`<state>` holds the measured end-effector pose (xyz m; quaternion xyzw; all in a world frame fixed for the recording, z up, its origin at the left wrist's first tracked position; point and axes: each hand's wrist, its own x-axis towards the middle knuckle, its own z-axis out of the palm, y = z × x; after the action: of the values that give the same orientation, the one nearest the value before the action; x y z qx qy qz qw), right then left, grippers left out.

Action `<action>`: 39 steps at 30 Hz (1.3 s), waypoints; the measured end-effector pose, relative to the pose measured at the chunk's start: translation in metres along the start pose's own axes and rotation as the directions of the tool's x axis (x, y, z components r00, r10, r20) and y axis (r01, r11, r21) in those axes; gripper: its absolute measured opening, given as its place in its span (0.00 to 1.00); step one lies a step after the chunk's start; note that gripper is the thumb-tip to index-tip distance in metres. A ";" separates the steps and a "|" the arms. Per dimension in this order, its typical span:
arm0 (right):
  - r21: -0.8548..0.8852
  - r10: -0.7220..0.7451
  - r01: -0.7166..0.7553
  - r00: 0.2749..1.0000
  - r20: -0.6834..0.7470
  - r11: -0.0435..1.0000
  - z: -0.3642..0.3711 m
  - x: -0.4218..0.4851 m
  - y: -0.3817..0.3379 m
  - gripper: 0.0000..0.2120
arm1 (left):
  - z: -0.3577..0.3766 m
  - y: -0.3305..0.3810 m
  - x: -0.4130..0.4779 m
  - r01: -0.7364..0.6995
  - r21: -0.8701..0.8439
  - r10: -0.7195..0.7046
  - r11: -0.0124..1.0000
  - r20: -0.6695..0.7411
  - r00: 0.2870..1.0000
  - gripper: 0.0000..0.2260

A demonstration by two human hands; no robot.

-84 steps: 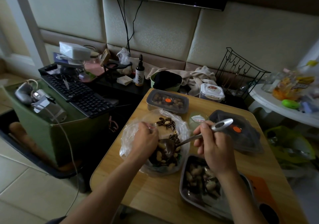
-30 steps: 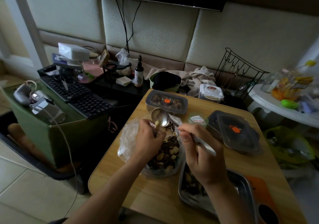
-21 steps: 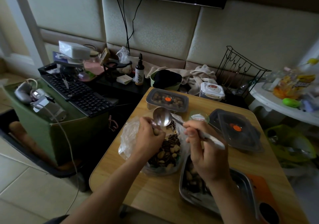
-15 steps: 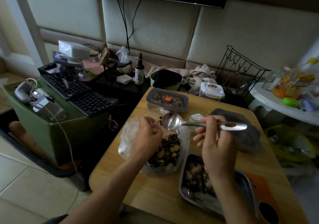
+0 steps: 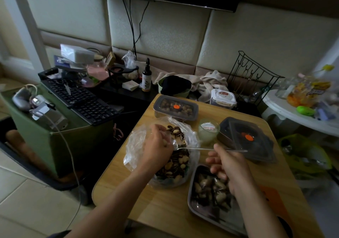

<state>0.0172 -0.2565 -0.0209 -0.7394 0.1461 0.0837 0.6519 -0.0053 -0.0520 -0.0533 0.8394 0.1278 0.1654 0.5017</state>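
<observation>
spoon (image 5: 201, 148) is gripped by its handle in the right hand (image 5: 229, 166), fingers curled round it, just right of the bag (image 5: 135, 146) and above the metal tray (image 5: 189, 197) beside it. its bowl is held level over the bag's mouth, close against the left hand (image 5: 157, 146), whose fingers are curled on the bag's plastic edge. beyond the bag a lidded container (image 5: 176, 108) is set.

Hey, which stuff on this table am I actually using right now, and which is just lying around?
In use: left hand, gripping the plastic bag of nuts; right hand, holding the spoon; metal tray of nuts.
Lying about: lidded box, dark lidded container, small cup, keyboard, dropper bottle.
</observation>
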 end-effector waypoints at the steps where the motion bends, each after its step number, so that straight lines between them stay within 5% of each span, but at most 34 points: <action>1: -0.028 0.010 -0.009 1.000 0.015 1.000 -0.001 -0.001 -0.001 0.17 | 0.001 0.000 0.000 -0.016 0.018 0.016 1.000 0.014 1.000 0.18; 5: -0.143 -0.047 0.066 0.990 0.129 0.987 0.001 -0.006 -0.002 0.18 | 0.002 -0.001 -0.001 -0.094 0.066 0.089 0.993 0.076 0.993 0.21; 8: -0.228 -0.255 0.306 0.939 0.229 0.924 0.014 -0.011 -0.002 0.13 | 0.002 -0.003 -0.002 -0.182 0.099 0.167 0.978 0.143 0.976 0.24; 13: -0.381 -0.603 0.737 0.676 0.423 0.559 0.037 -0.018 -0.001 0.09 | 0.002 -0.002 -0.004 -0.284 0.105 0.247 0.953 0.274 0.929 0.28; 16: -0.457 -0.560 0.772 0.635 0.532 0.441 0.046 -0.016 0.004 0.15 | 0.002 -0.003 -0.003 -0.339 0.050 0.312 0.940 0.284 0.907 0.28; 20: -0.509 -0.572 0.769 0.633 0.521 0.387 0.046 -0.009 0.003 0.08 | -0.005 -0.002 -0.002 -0.295 0.014 0.280 0.955 0.281 0.918 0.28; 25: -0.468 -0.616 0.769 0.633 0.468 0.434 0.043 -0.007 0.001 0.07 | -0.014 0.003 -0.005 -0.243 -0.011 0.235 0.970 0.298 0.925 0.31; 31: -0.319 -0.664 0.760 0.650 0.370 0.566 0.039 -0.005 -0.006 0.09 | -0.025 0.017 -0.007 0.187 -0.370 -0.009 0.910 0.432 0.902 0.29; 39: -0.204 -0.632 0.709 0.698 0.336 0.675 0.031 0.002 -0.007 0.11 | -0.028 0.014 -0.004 0.242 -0.461 0.047 0.854 0.530 0.846 0.16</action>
<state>0.0231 -0.2257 -0.0187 -0.8199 -0.2323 -0.0532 0.5205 -0.0191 -0.0374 -0.0295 0.6805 -0.0179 -0.0682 0.7294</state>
